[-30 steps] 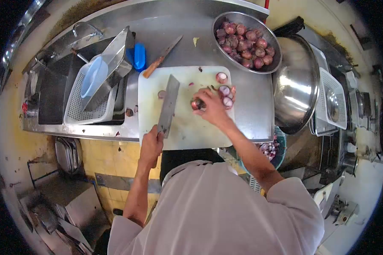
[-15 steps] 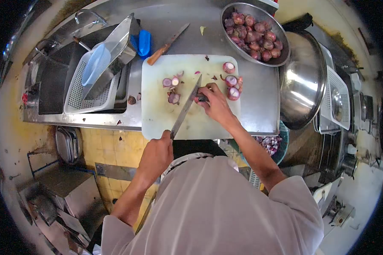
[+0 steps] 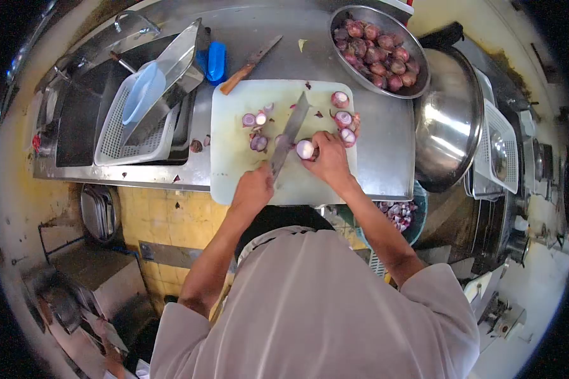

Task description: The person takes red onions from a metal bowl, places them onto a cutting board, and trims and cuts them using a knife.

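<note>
My left hand (image 3: 254, 188) is closed round the handle of a kitchen knife (image 3: 291, 132), whose long blade points up and away over the white cutting board (image 3: 234, 174). My right hand (image 3: 329, 159) grips a red onion (image 3: 305, 150) just right of the blade, its pale cut face showing. Small cut ends of onion (image 3: 258, 143) and bits of skin lie on the left half of the board. Along the right edge sit several onions with trimmed tops (image 3: 346, 137).
A steel bowl (image 3: 426, 82) of whole red onions stands back right, beside a large steel pot (image 3: 449, 120). A second knife (image 3: 253, 65) with a wooden handle lies behind the board. The sink at left holds a white basket (image 3: 110, 136). Below right, a tub (image 3: 418, 222) contains cut onion.
The knife has moved right and away from me, its blade now lower on the board's middle beside the onion. My right hand has shifted right and toward me, exposing the onion's cut face.
</note>
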A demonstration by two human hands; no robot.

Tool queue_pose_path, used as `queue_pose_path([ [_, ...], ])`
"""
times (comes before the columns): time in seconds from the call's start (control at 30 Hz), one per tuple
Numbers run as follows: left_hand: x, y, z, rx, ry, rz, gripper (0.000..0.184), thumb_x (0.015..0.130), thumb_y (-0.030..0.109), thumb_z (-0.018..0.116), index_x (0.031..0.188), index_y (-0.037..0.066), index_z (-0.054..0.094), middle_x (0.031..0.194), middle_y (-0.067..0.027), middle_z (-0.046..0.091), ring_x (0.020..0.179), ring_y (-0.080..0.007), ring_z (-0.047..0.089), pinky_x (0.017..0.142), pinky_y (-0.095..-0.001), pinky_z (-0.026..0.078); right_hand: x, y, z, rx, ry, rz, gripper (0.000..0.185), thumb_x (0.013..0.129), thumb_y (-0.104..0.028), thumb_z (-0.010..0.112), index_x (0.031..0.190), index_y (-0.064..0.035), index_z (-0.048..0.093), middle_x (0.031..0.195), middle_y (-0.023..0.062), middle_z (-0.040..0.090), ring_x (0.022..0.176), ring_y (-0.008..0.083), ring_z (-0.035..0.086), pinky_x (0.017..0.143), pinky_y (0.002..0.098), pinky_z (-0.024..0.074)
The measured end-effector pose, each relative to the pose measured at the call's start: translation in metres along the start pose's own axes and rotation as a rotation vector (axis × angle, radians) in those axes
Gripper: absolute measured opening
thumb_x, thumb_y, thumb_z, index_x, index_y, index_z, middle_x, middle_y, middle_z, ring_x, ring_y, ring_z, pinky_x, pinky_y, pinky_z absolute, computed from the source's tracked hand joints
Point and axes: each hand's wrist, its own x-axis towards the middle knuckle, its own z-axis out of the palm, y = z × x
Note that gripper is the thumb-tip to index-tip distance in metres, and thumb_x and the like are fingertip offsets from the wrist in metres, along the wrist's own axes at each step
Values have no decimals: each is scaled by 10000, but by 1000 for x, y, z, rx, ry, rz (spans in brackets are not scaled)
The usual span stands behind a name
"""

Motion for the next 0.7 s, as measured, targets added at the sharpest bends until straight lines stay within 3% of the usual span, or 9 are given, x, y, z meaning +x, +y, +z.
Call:
queue_pose_path([
  [0.07, -14, -8, -7, -13, -9, -29, 160, 895, 59, 602, 1026, -10, 541, 760, -318, 652, 763, -509, 664, 707, -610, 516, -3, 6, -1, -50, 30, 6, 461, 651, -70, 878, 981, -50, 556, 1008, 137, 615, 936, 368, 641, 785, 434, 503],
  [0.17, -21, -15, -12, 1, -29, -105, 120, 938, 68, 579, 1005, -19, 529, 762, -324, 646, 771, -513, 657, 695, -606, 507, -1, 5, 1, 202, -14, 73, 457, 710, -46, 827, 1092, -38, 575, 1097, 140, 638, 994, 326, 666, 840, 414, 531],
  [0.23, -21, -16, -17, -110, -48, -205, 178, 968, 75, 560, 1096, -46, 535, 769, -331, 641, 752, -526, 647, 649, -571, 515, 4, 4, 5, 699, 34, 52, 532, 747, -40, 798, 1229, -53, 573, 1197, 138, 644, 1082, 278, 672, 924, 377, 545],
  [0.3, -20, -8, -23, -105, -40, -192, 149, 950, 63, 566, 1047, -46, 535, 748, -326, 639, 744, -523, 648, 651, -581, 513, 4, 14, 12, 611, 8, -2, 624, 708, -54, 776, 1296, -66, 566, 1268, 157, 636, 1152, 315, 655, 940, 384, 553],
  [0.37, -21, 3, -30, -105, -29, -181, 122, 933, 50, 573, 998, -46, 534, 728, -320, 637, 737, -521, 649, 653, -591, 512, -1, 20, 16, 450, 9, -36, 556, 711, -51, 777, 1231, -60, 582, 1194, 152, 631, 1094, 314, 657, 899, 380, 560],
  [0.57, -47, 35, -55, -15, -77, -87, 152, 979, 94, 564, 1056, -35, 541, 704, -301, 629, 698, -511, 646, 608, -582, 495, -7, 6, 3, 372, 42, -27, 425, 744, -8, 755, 1133, -48, 588, 1064, 158, 584, 960, 340, 642, 809, 397, 571],
  [0.7, -60, 49, -69, -4, -162, -94, 152, 977, 100, 579, 1058, -25, 548, 684, -300, 620, 695, -515, 642, 608, -594, 485, -8, 5, 3, 386, 36, -4, 391, 760, 7, 748, 1120, -48, 603, 1090, 166, 581, 966, 341, 642, 805, 402, 575],
])
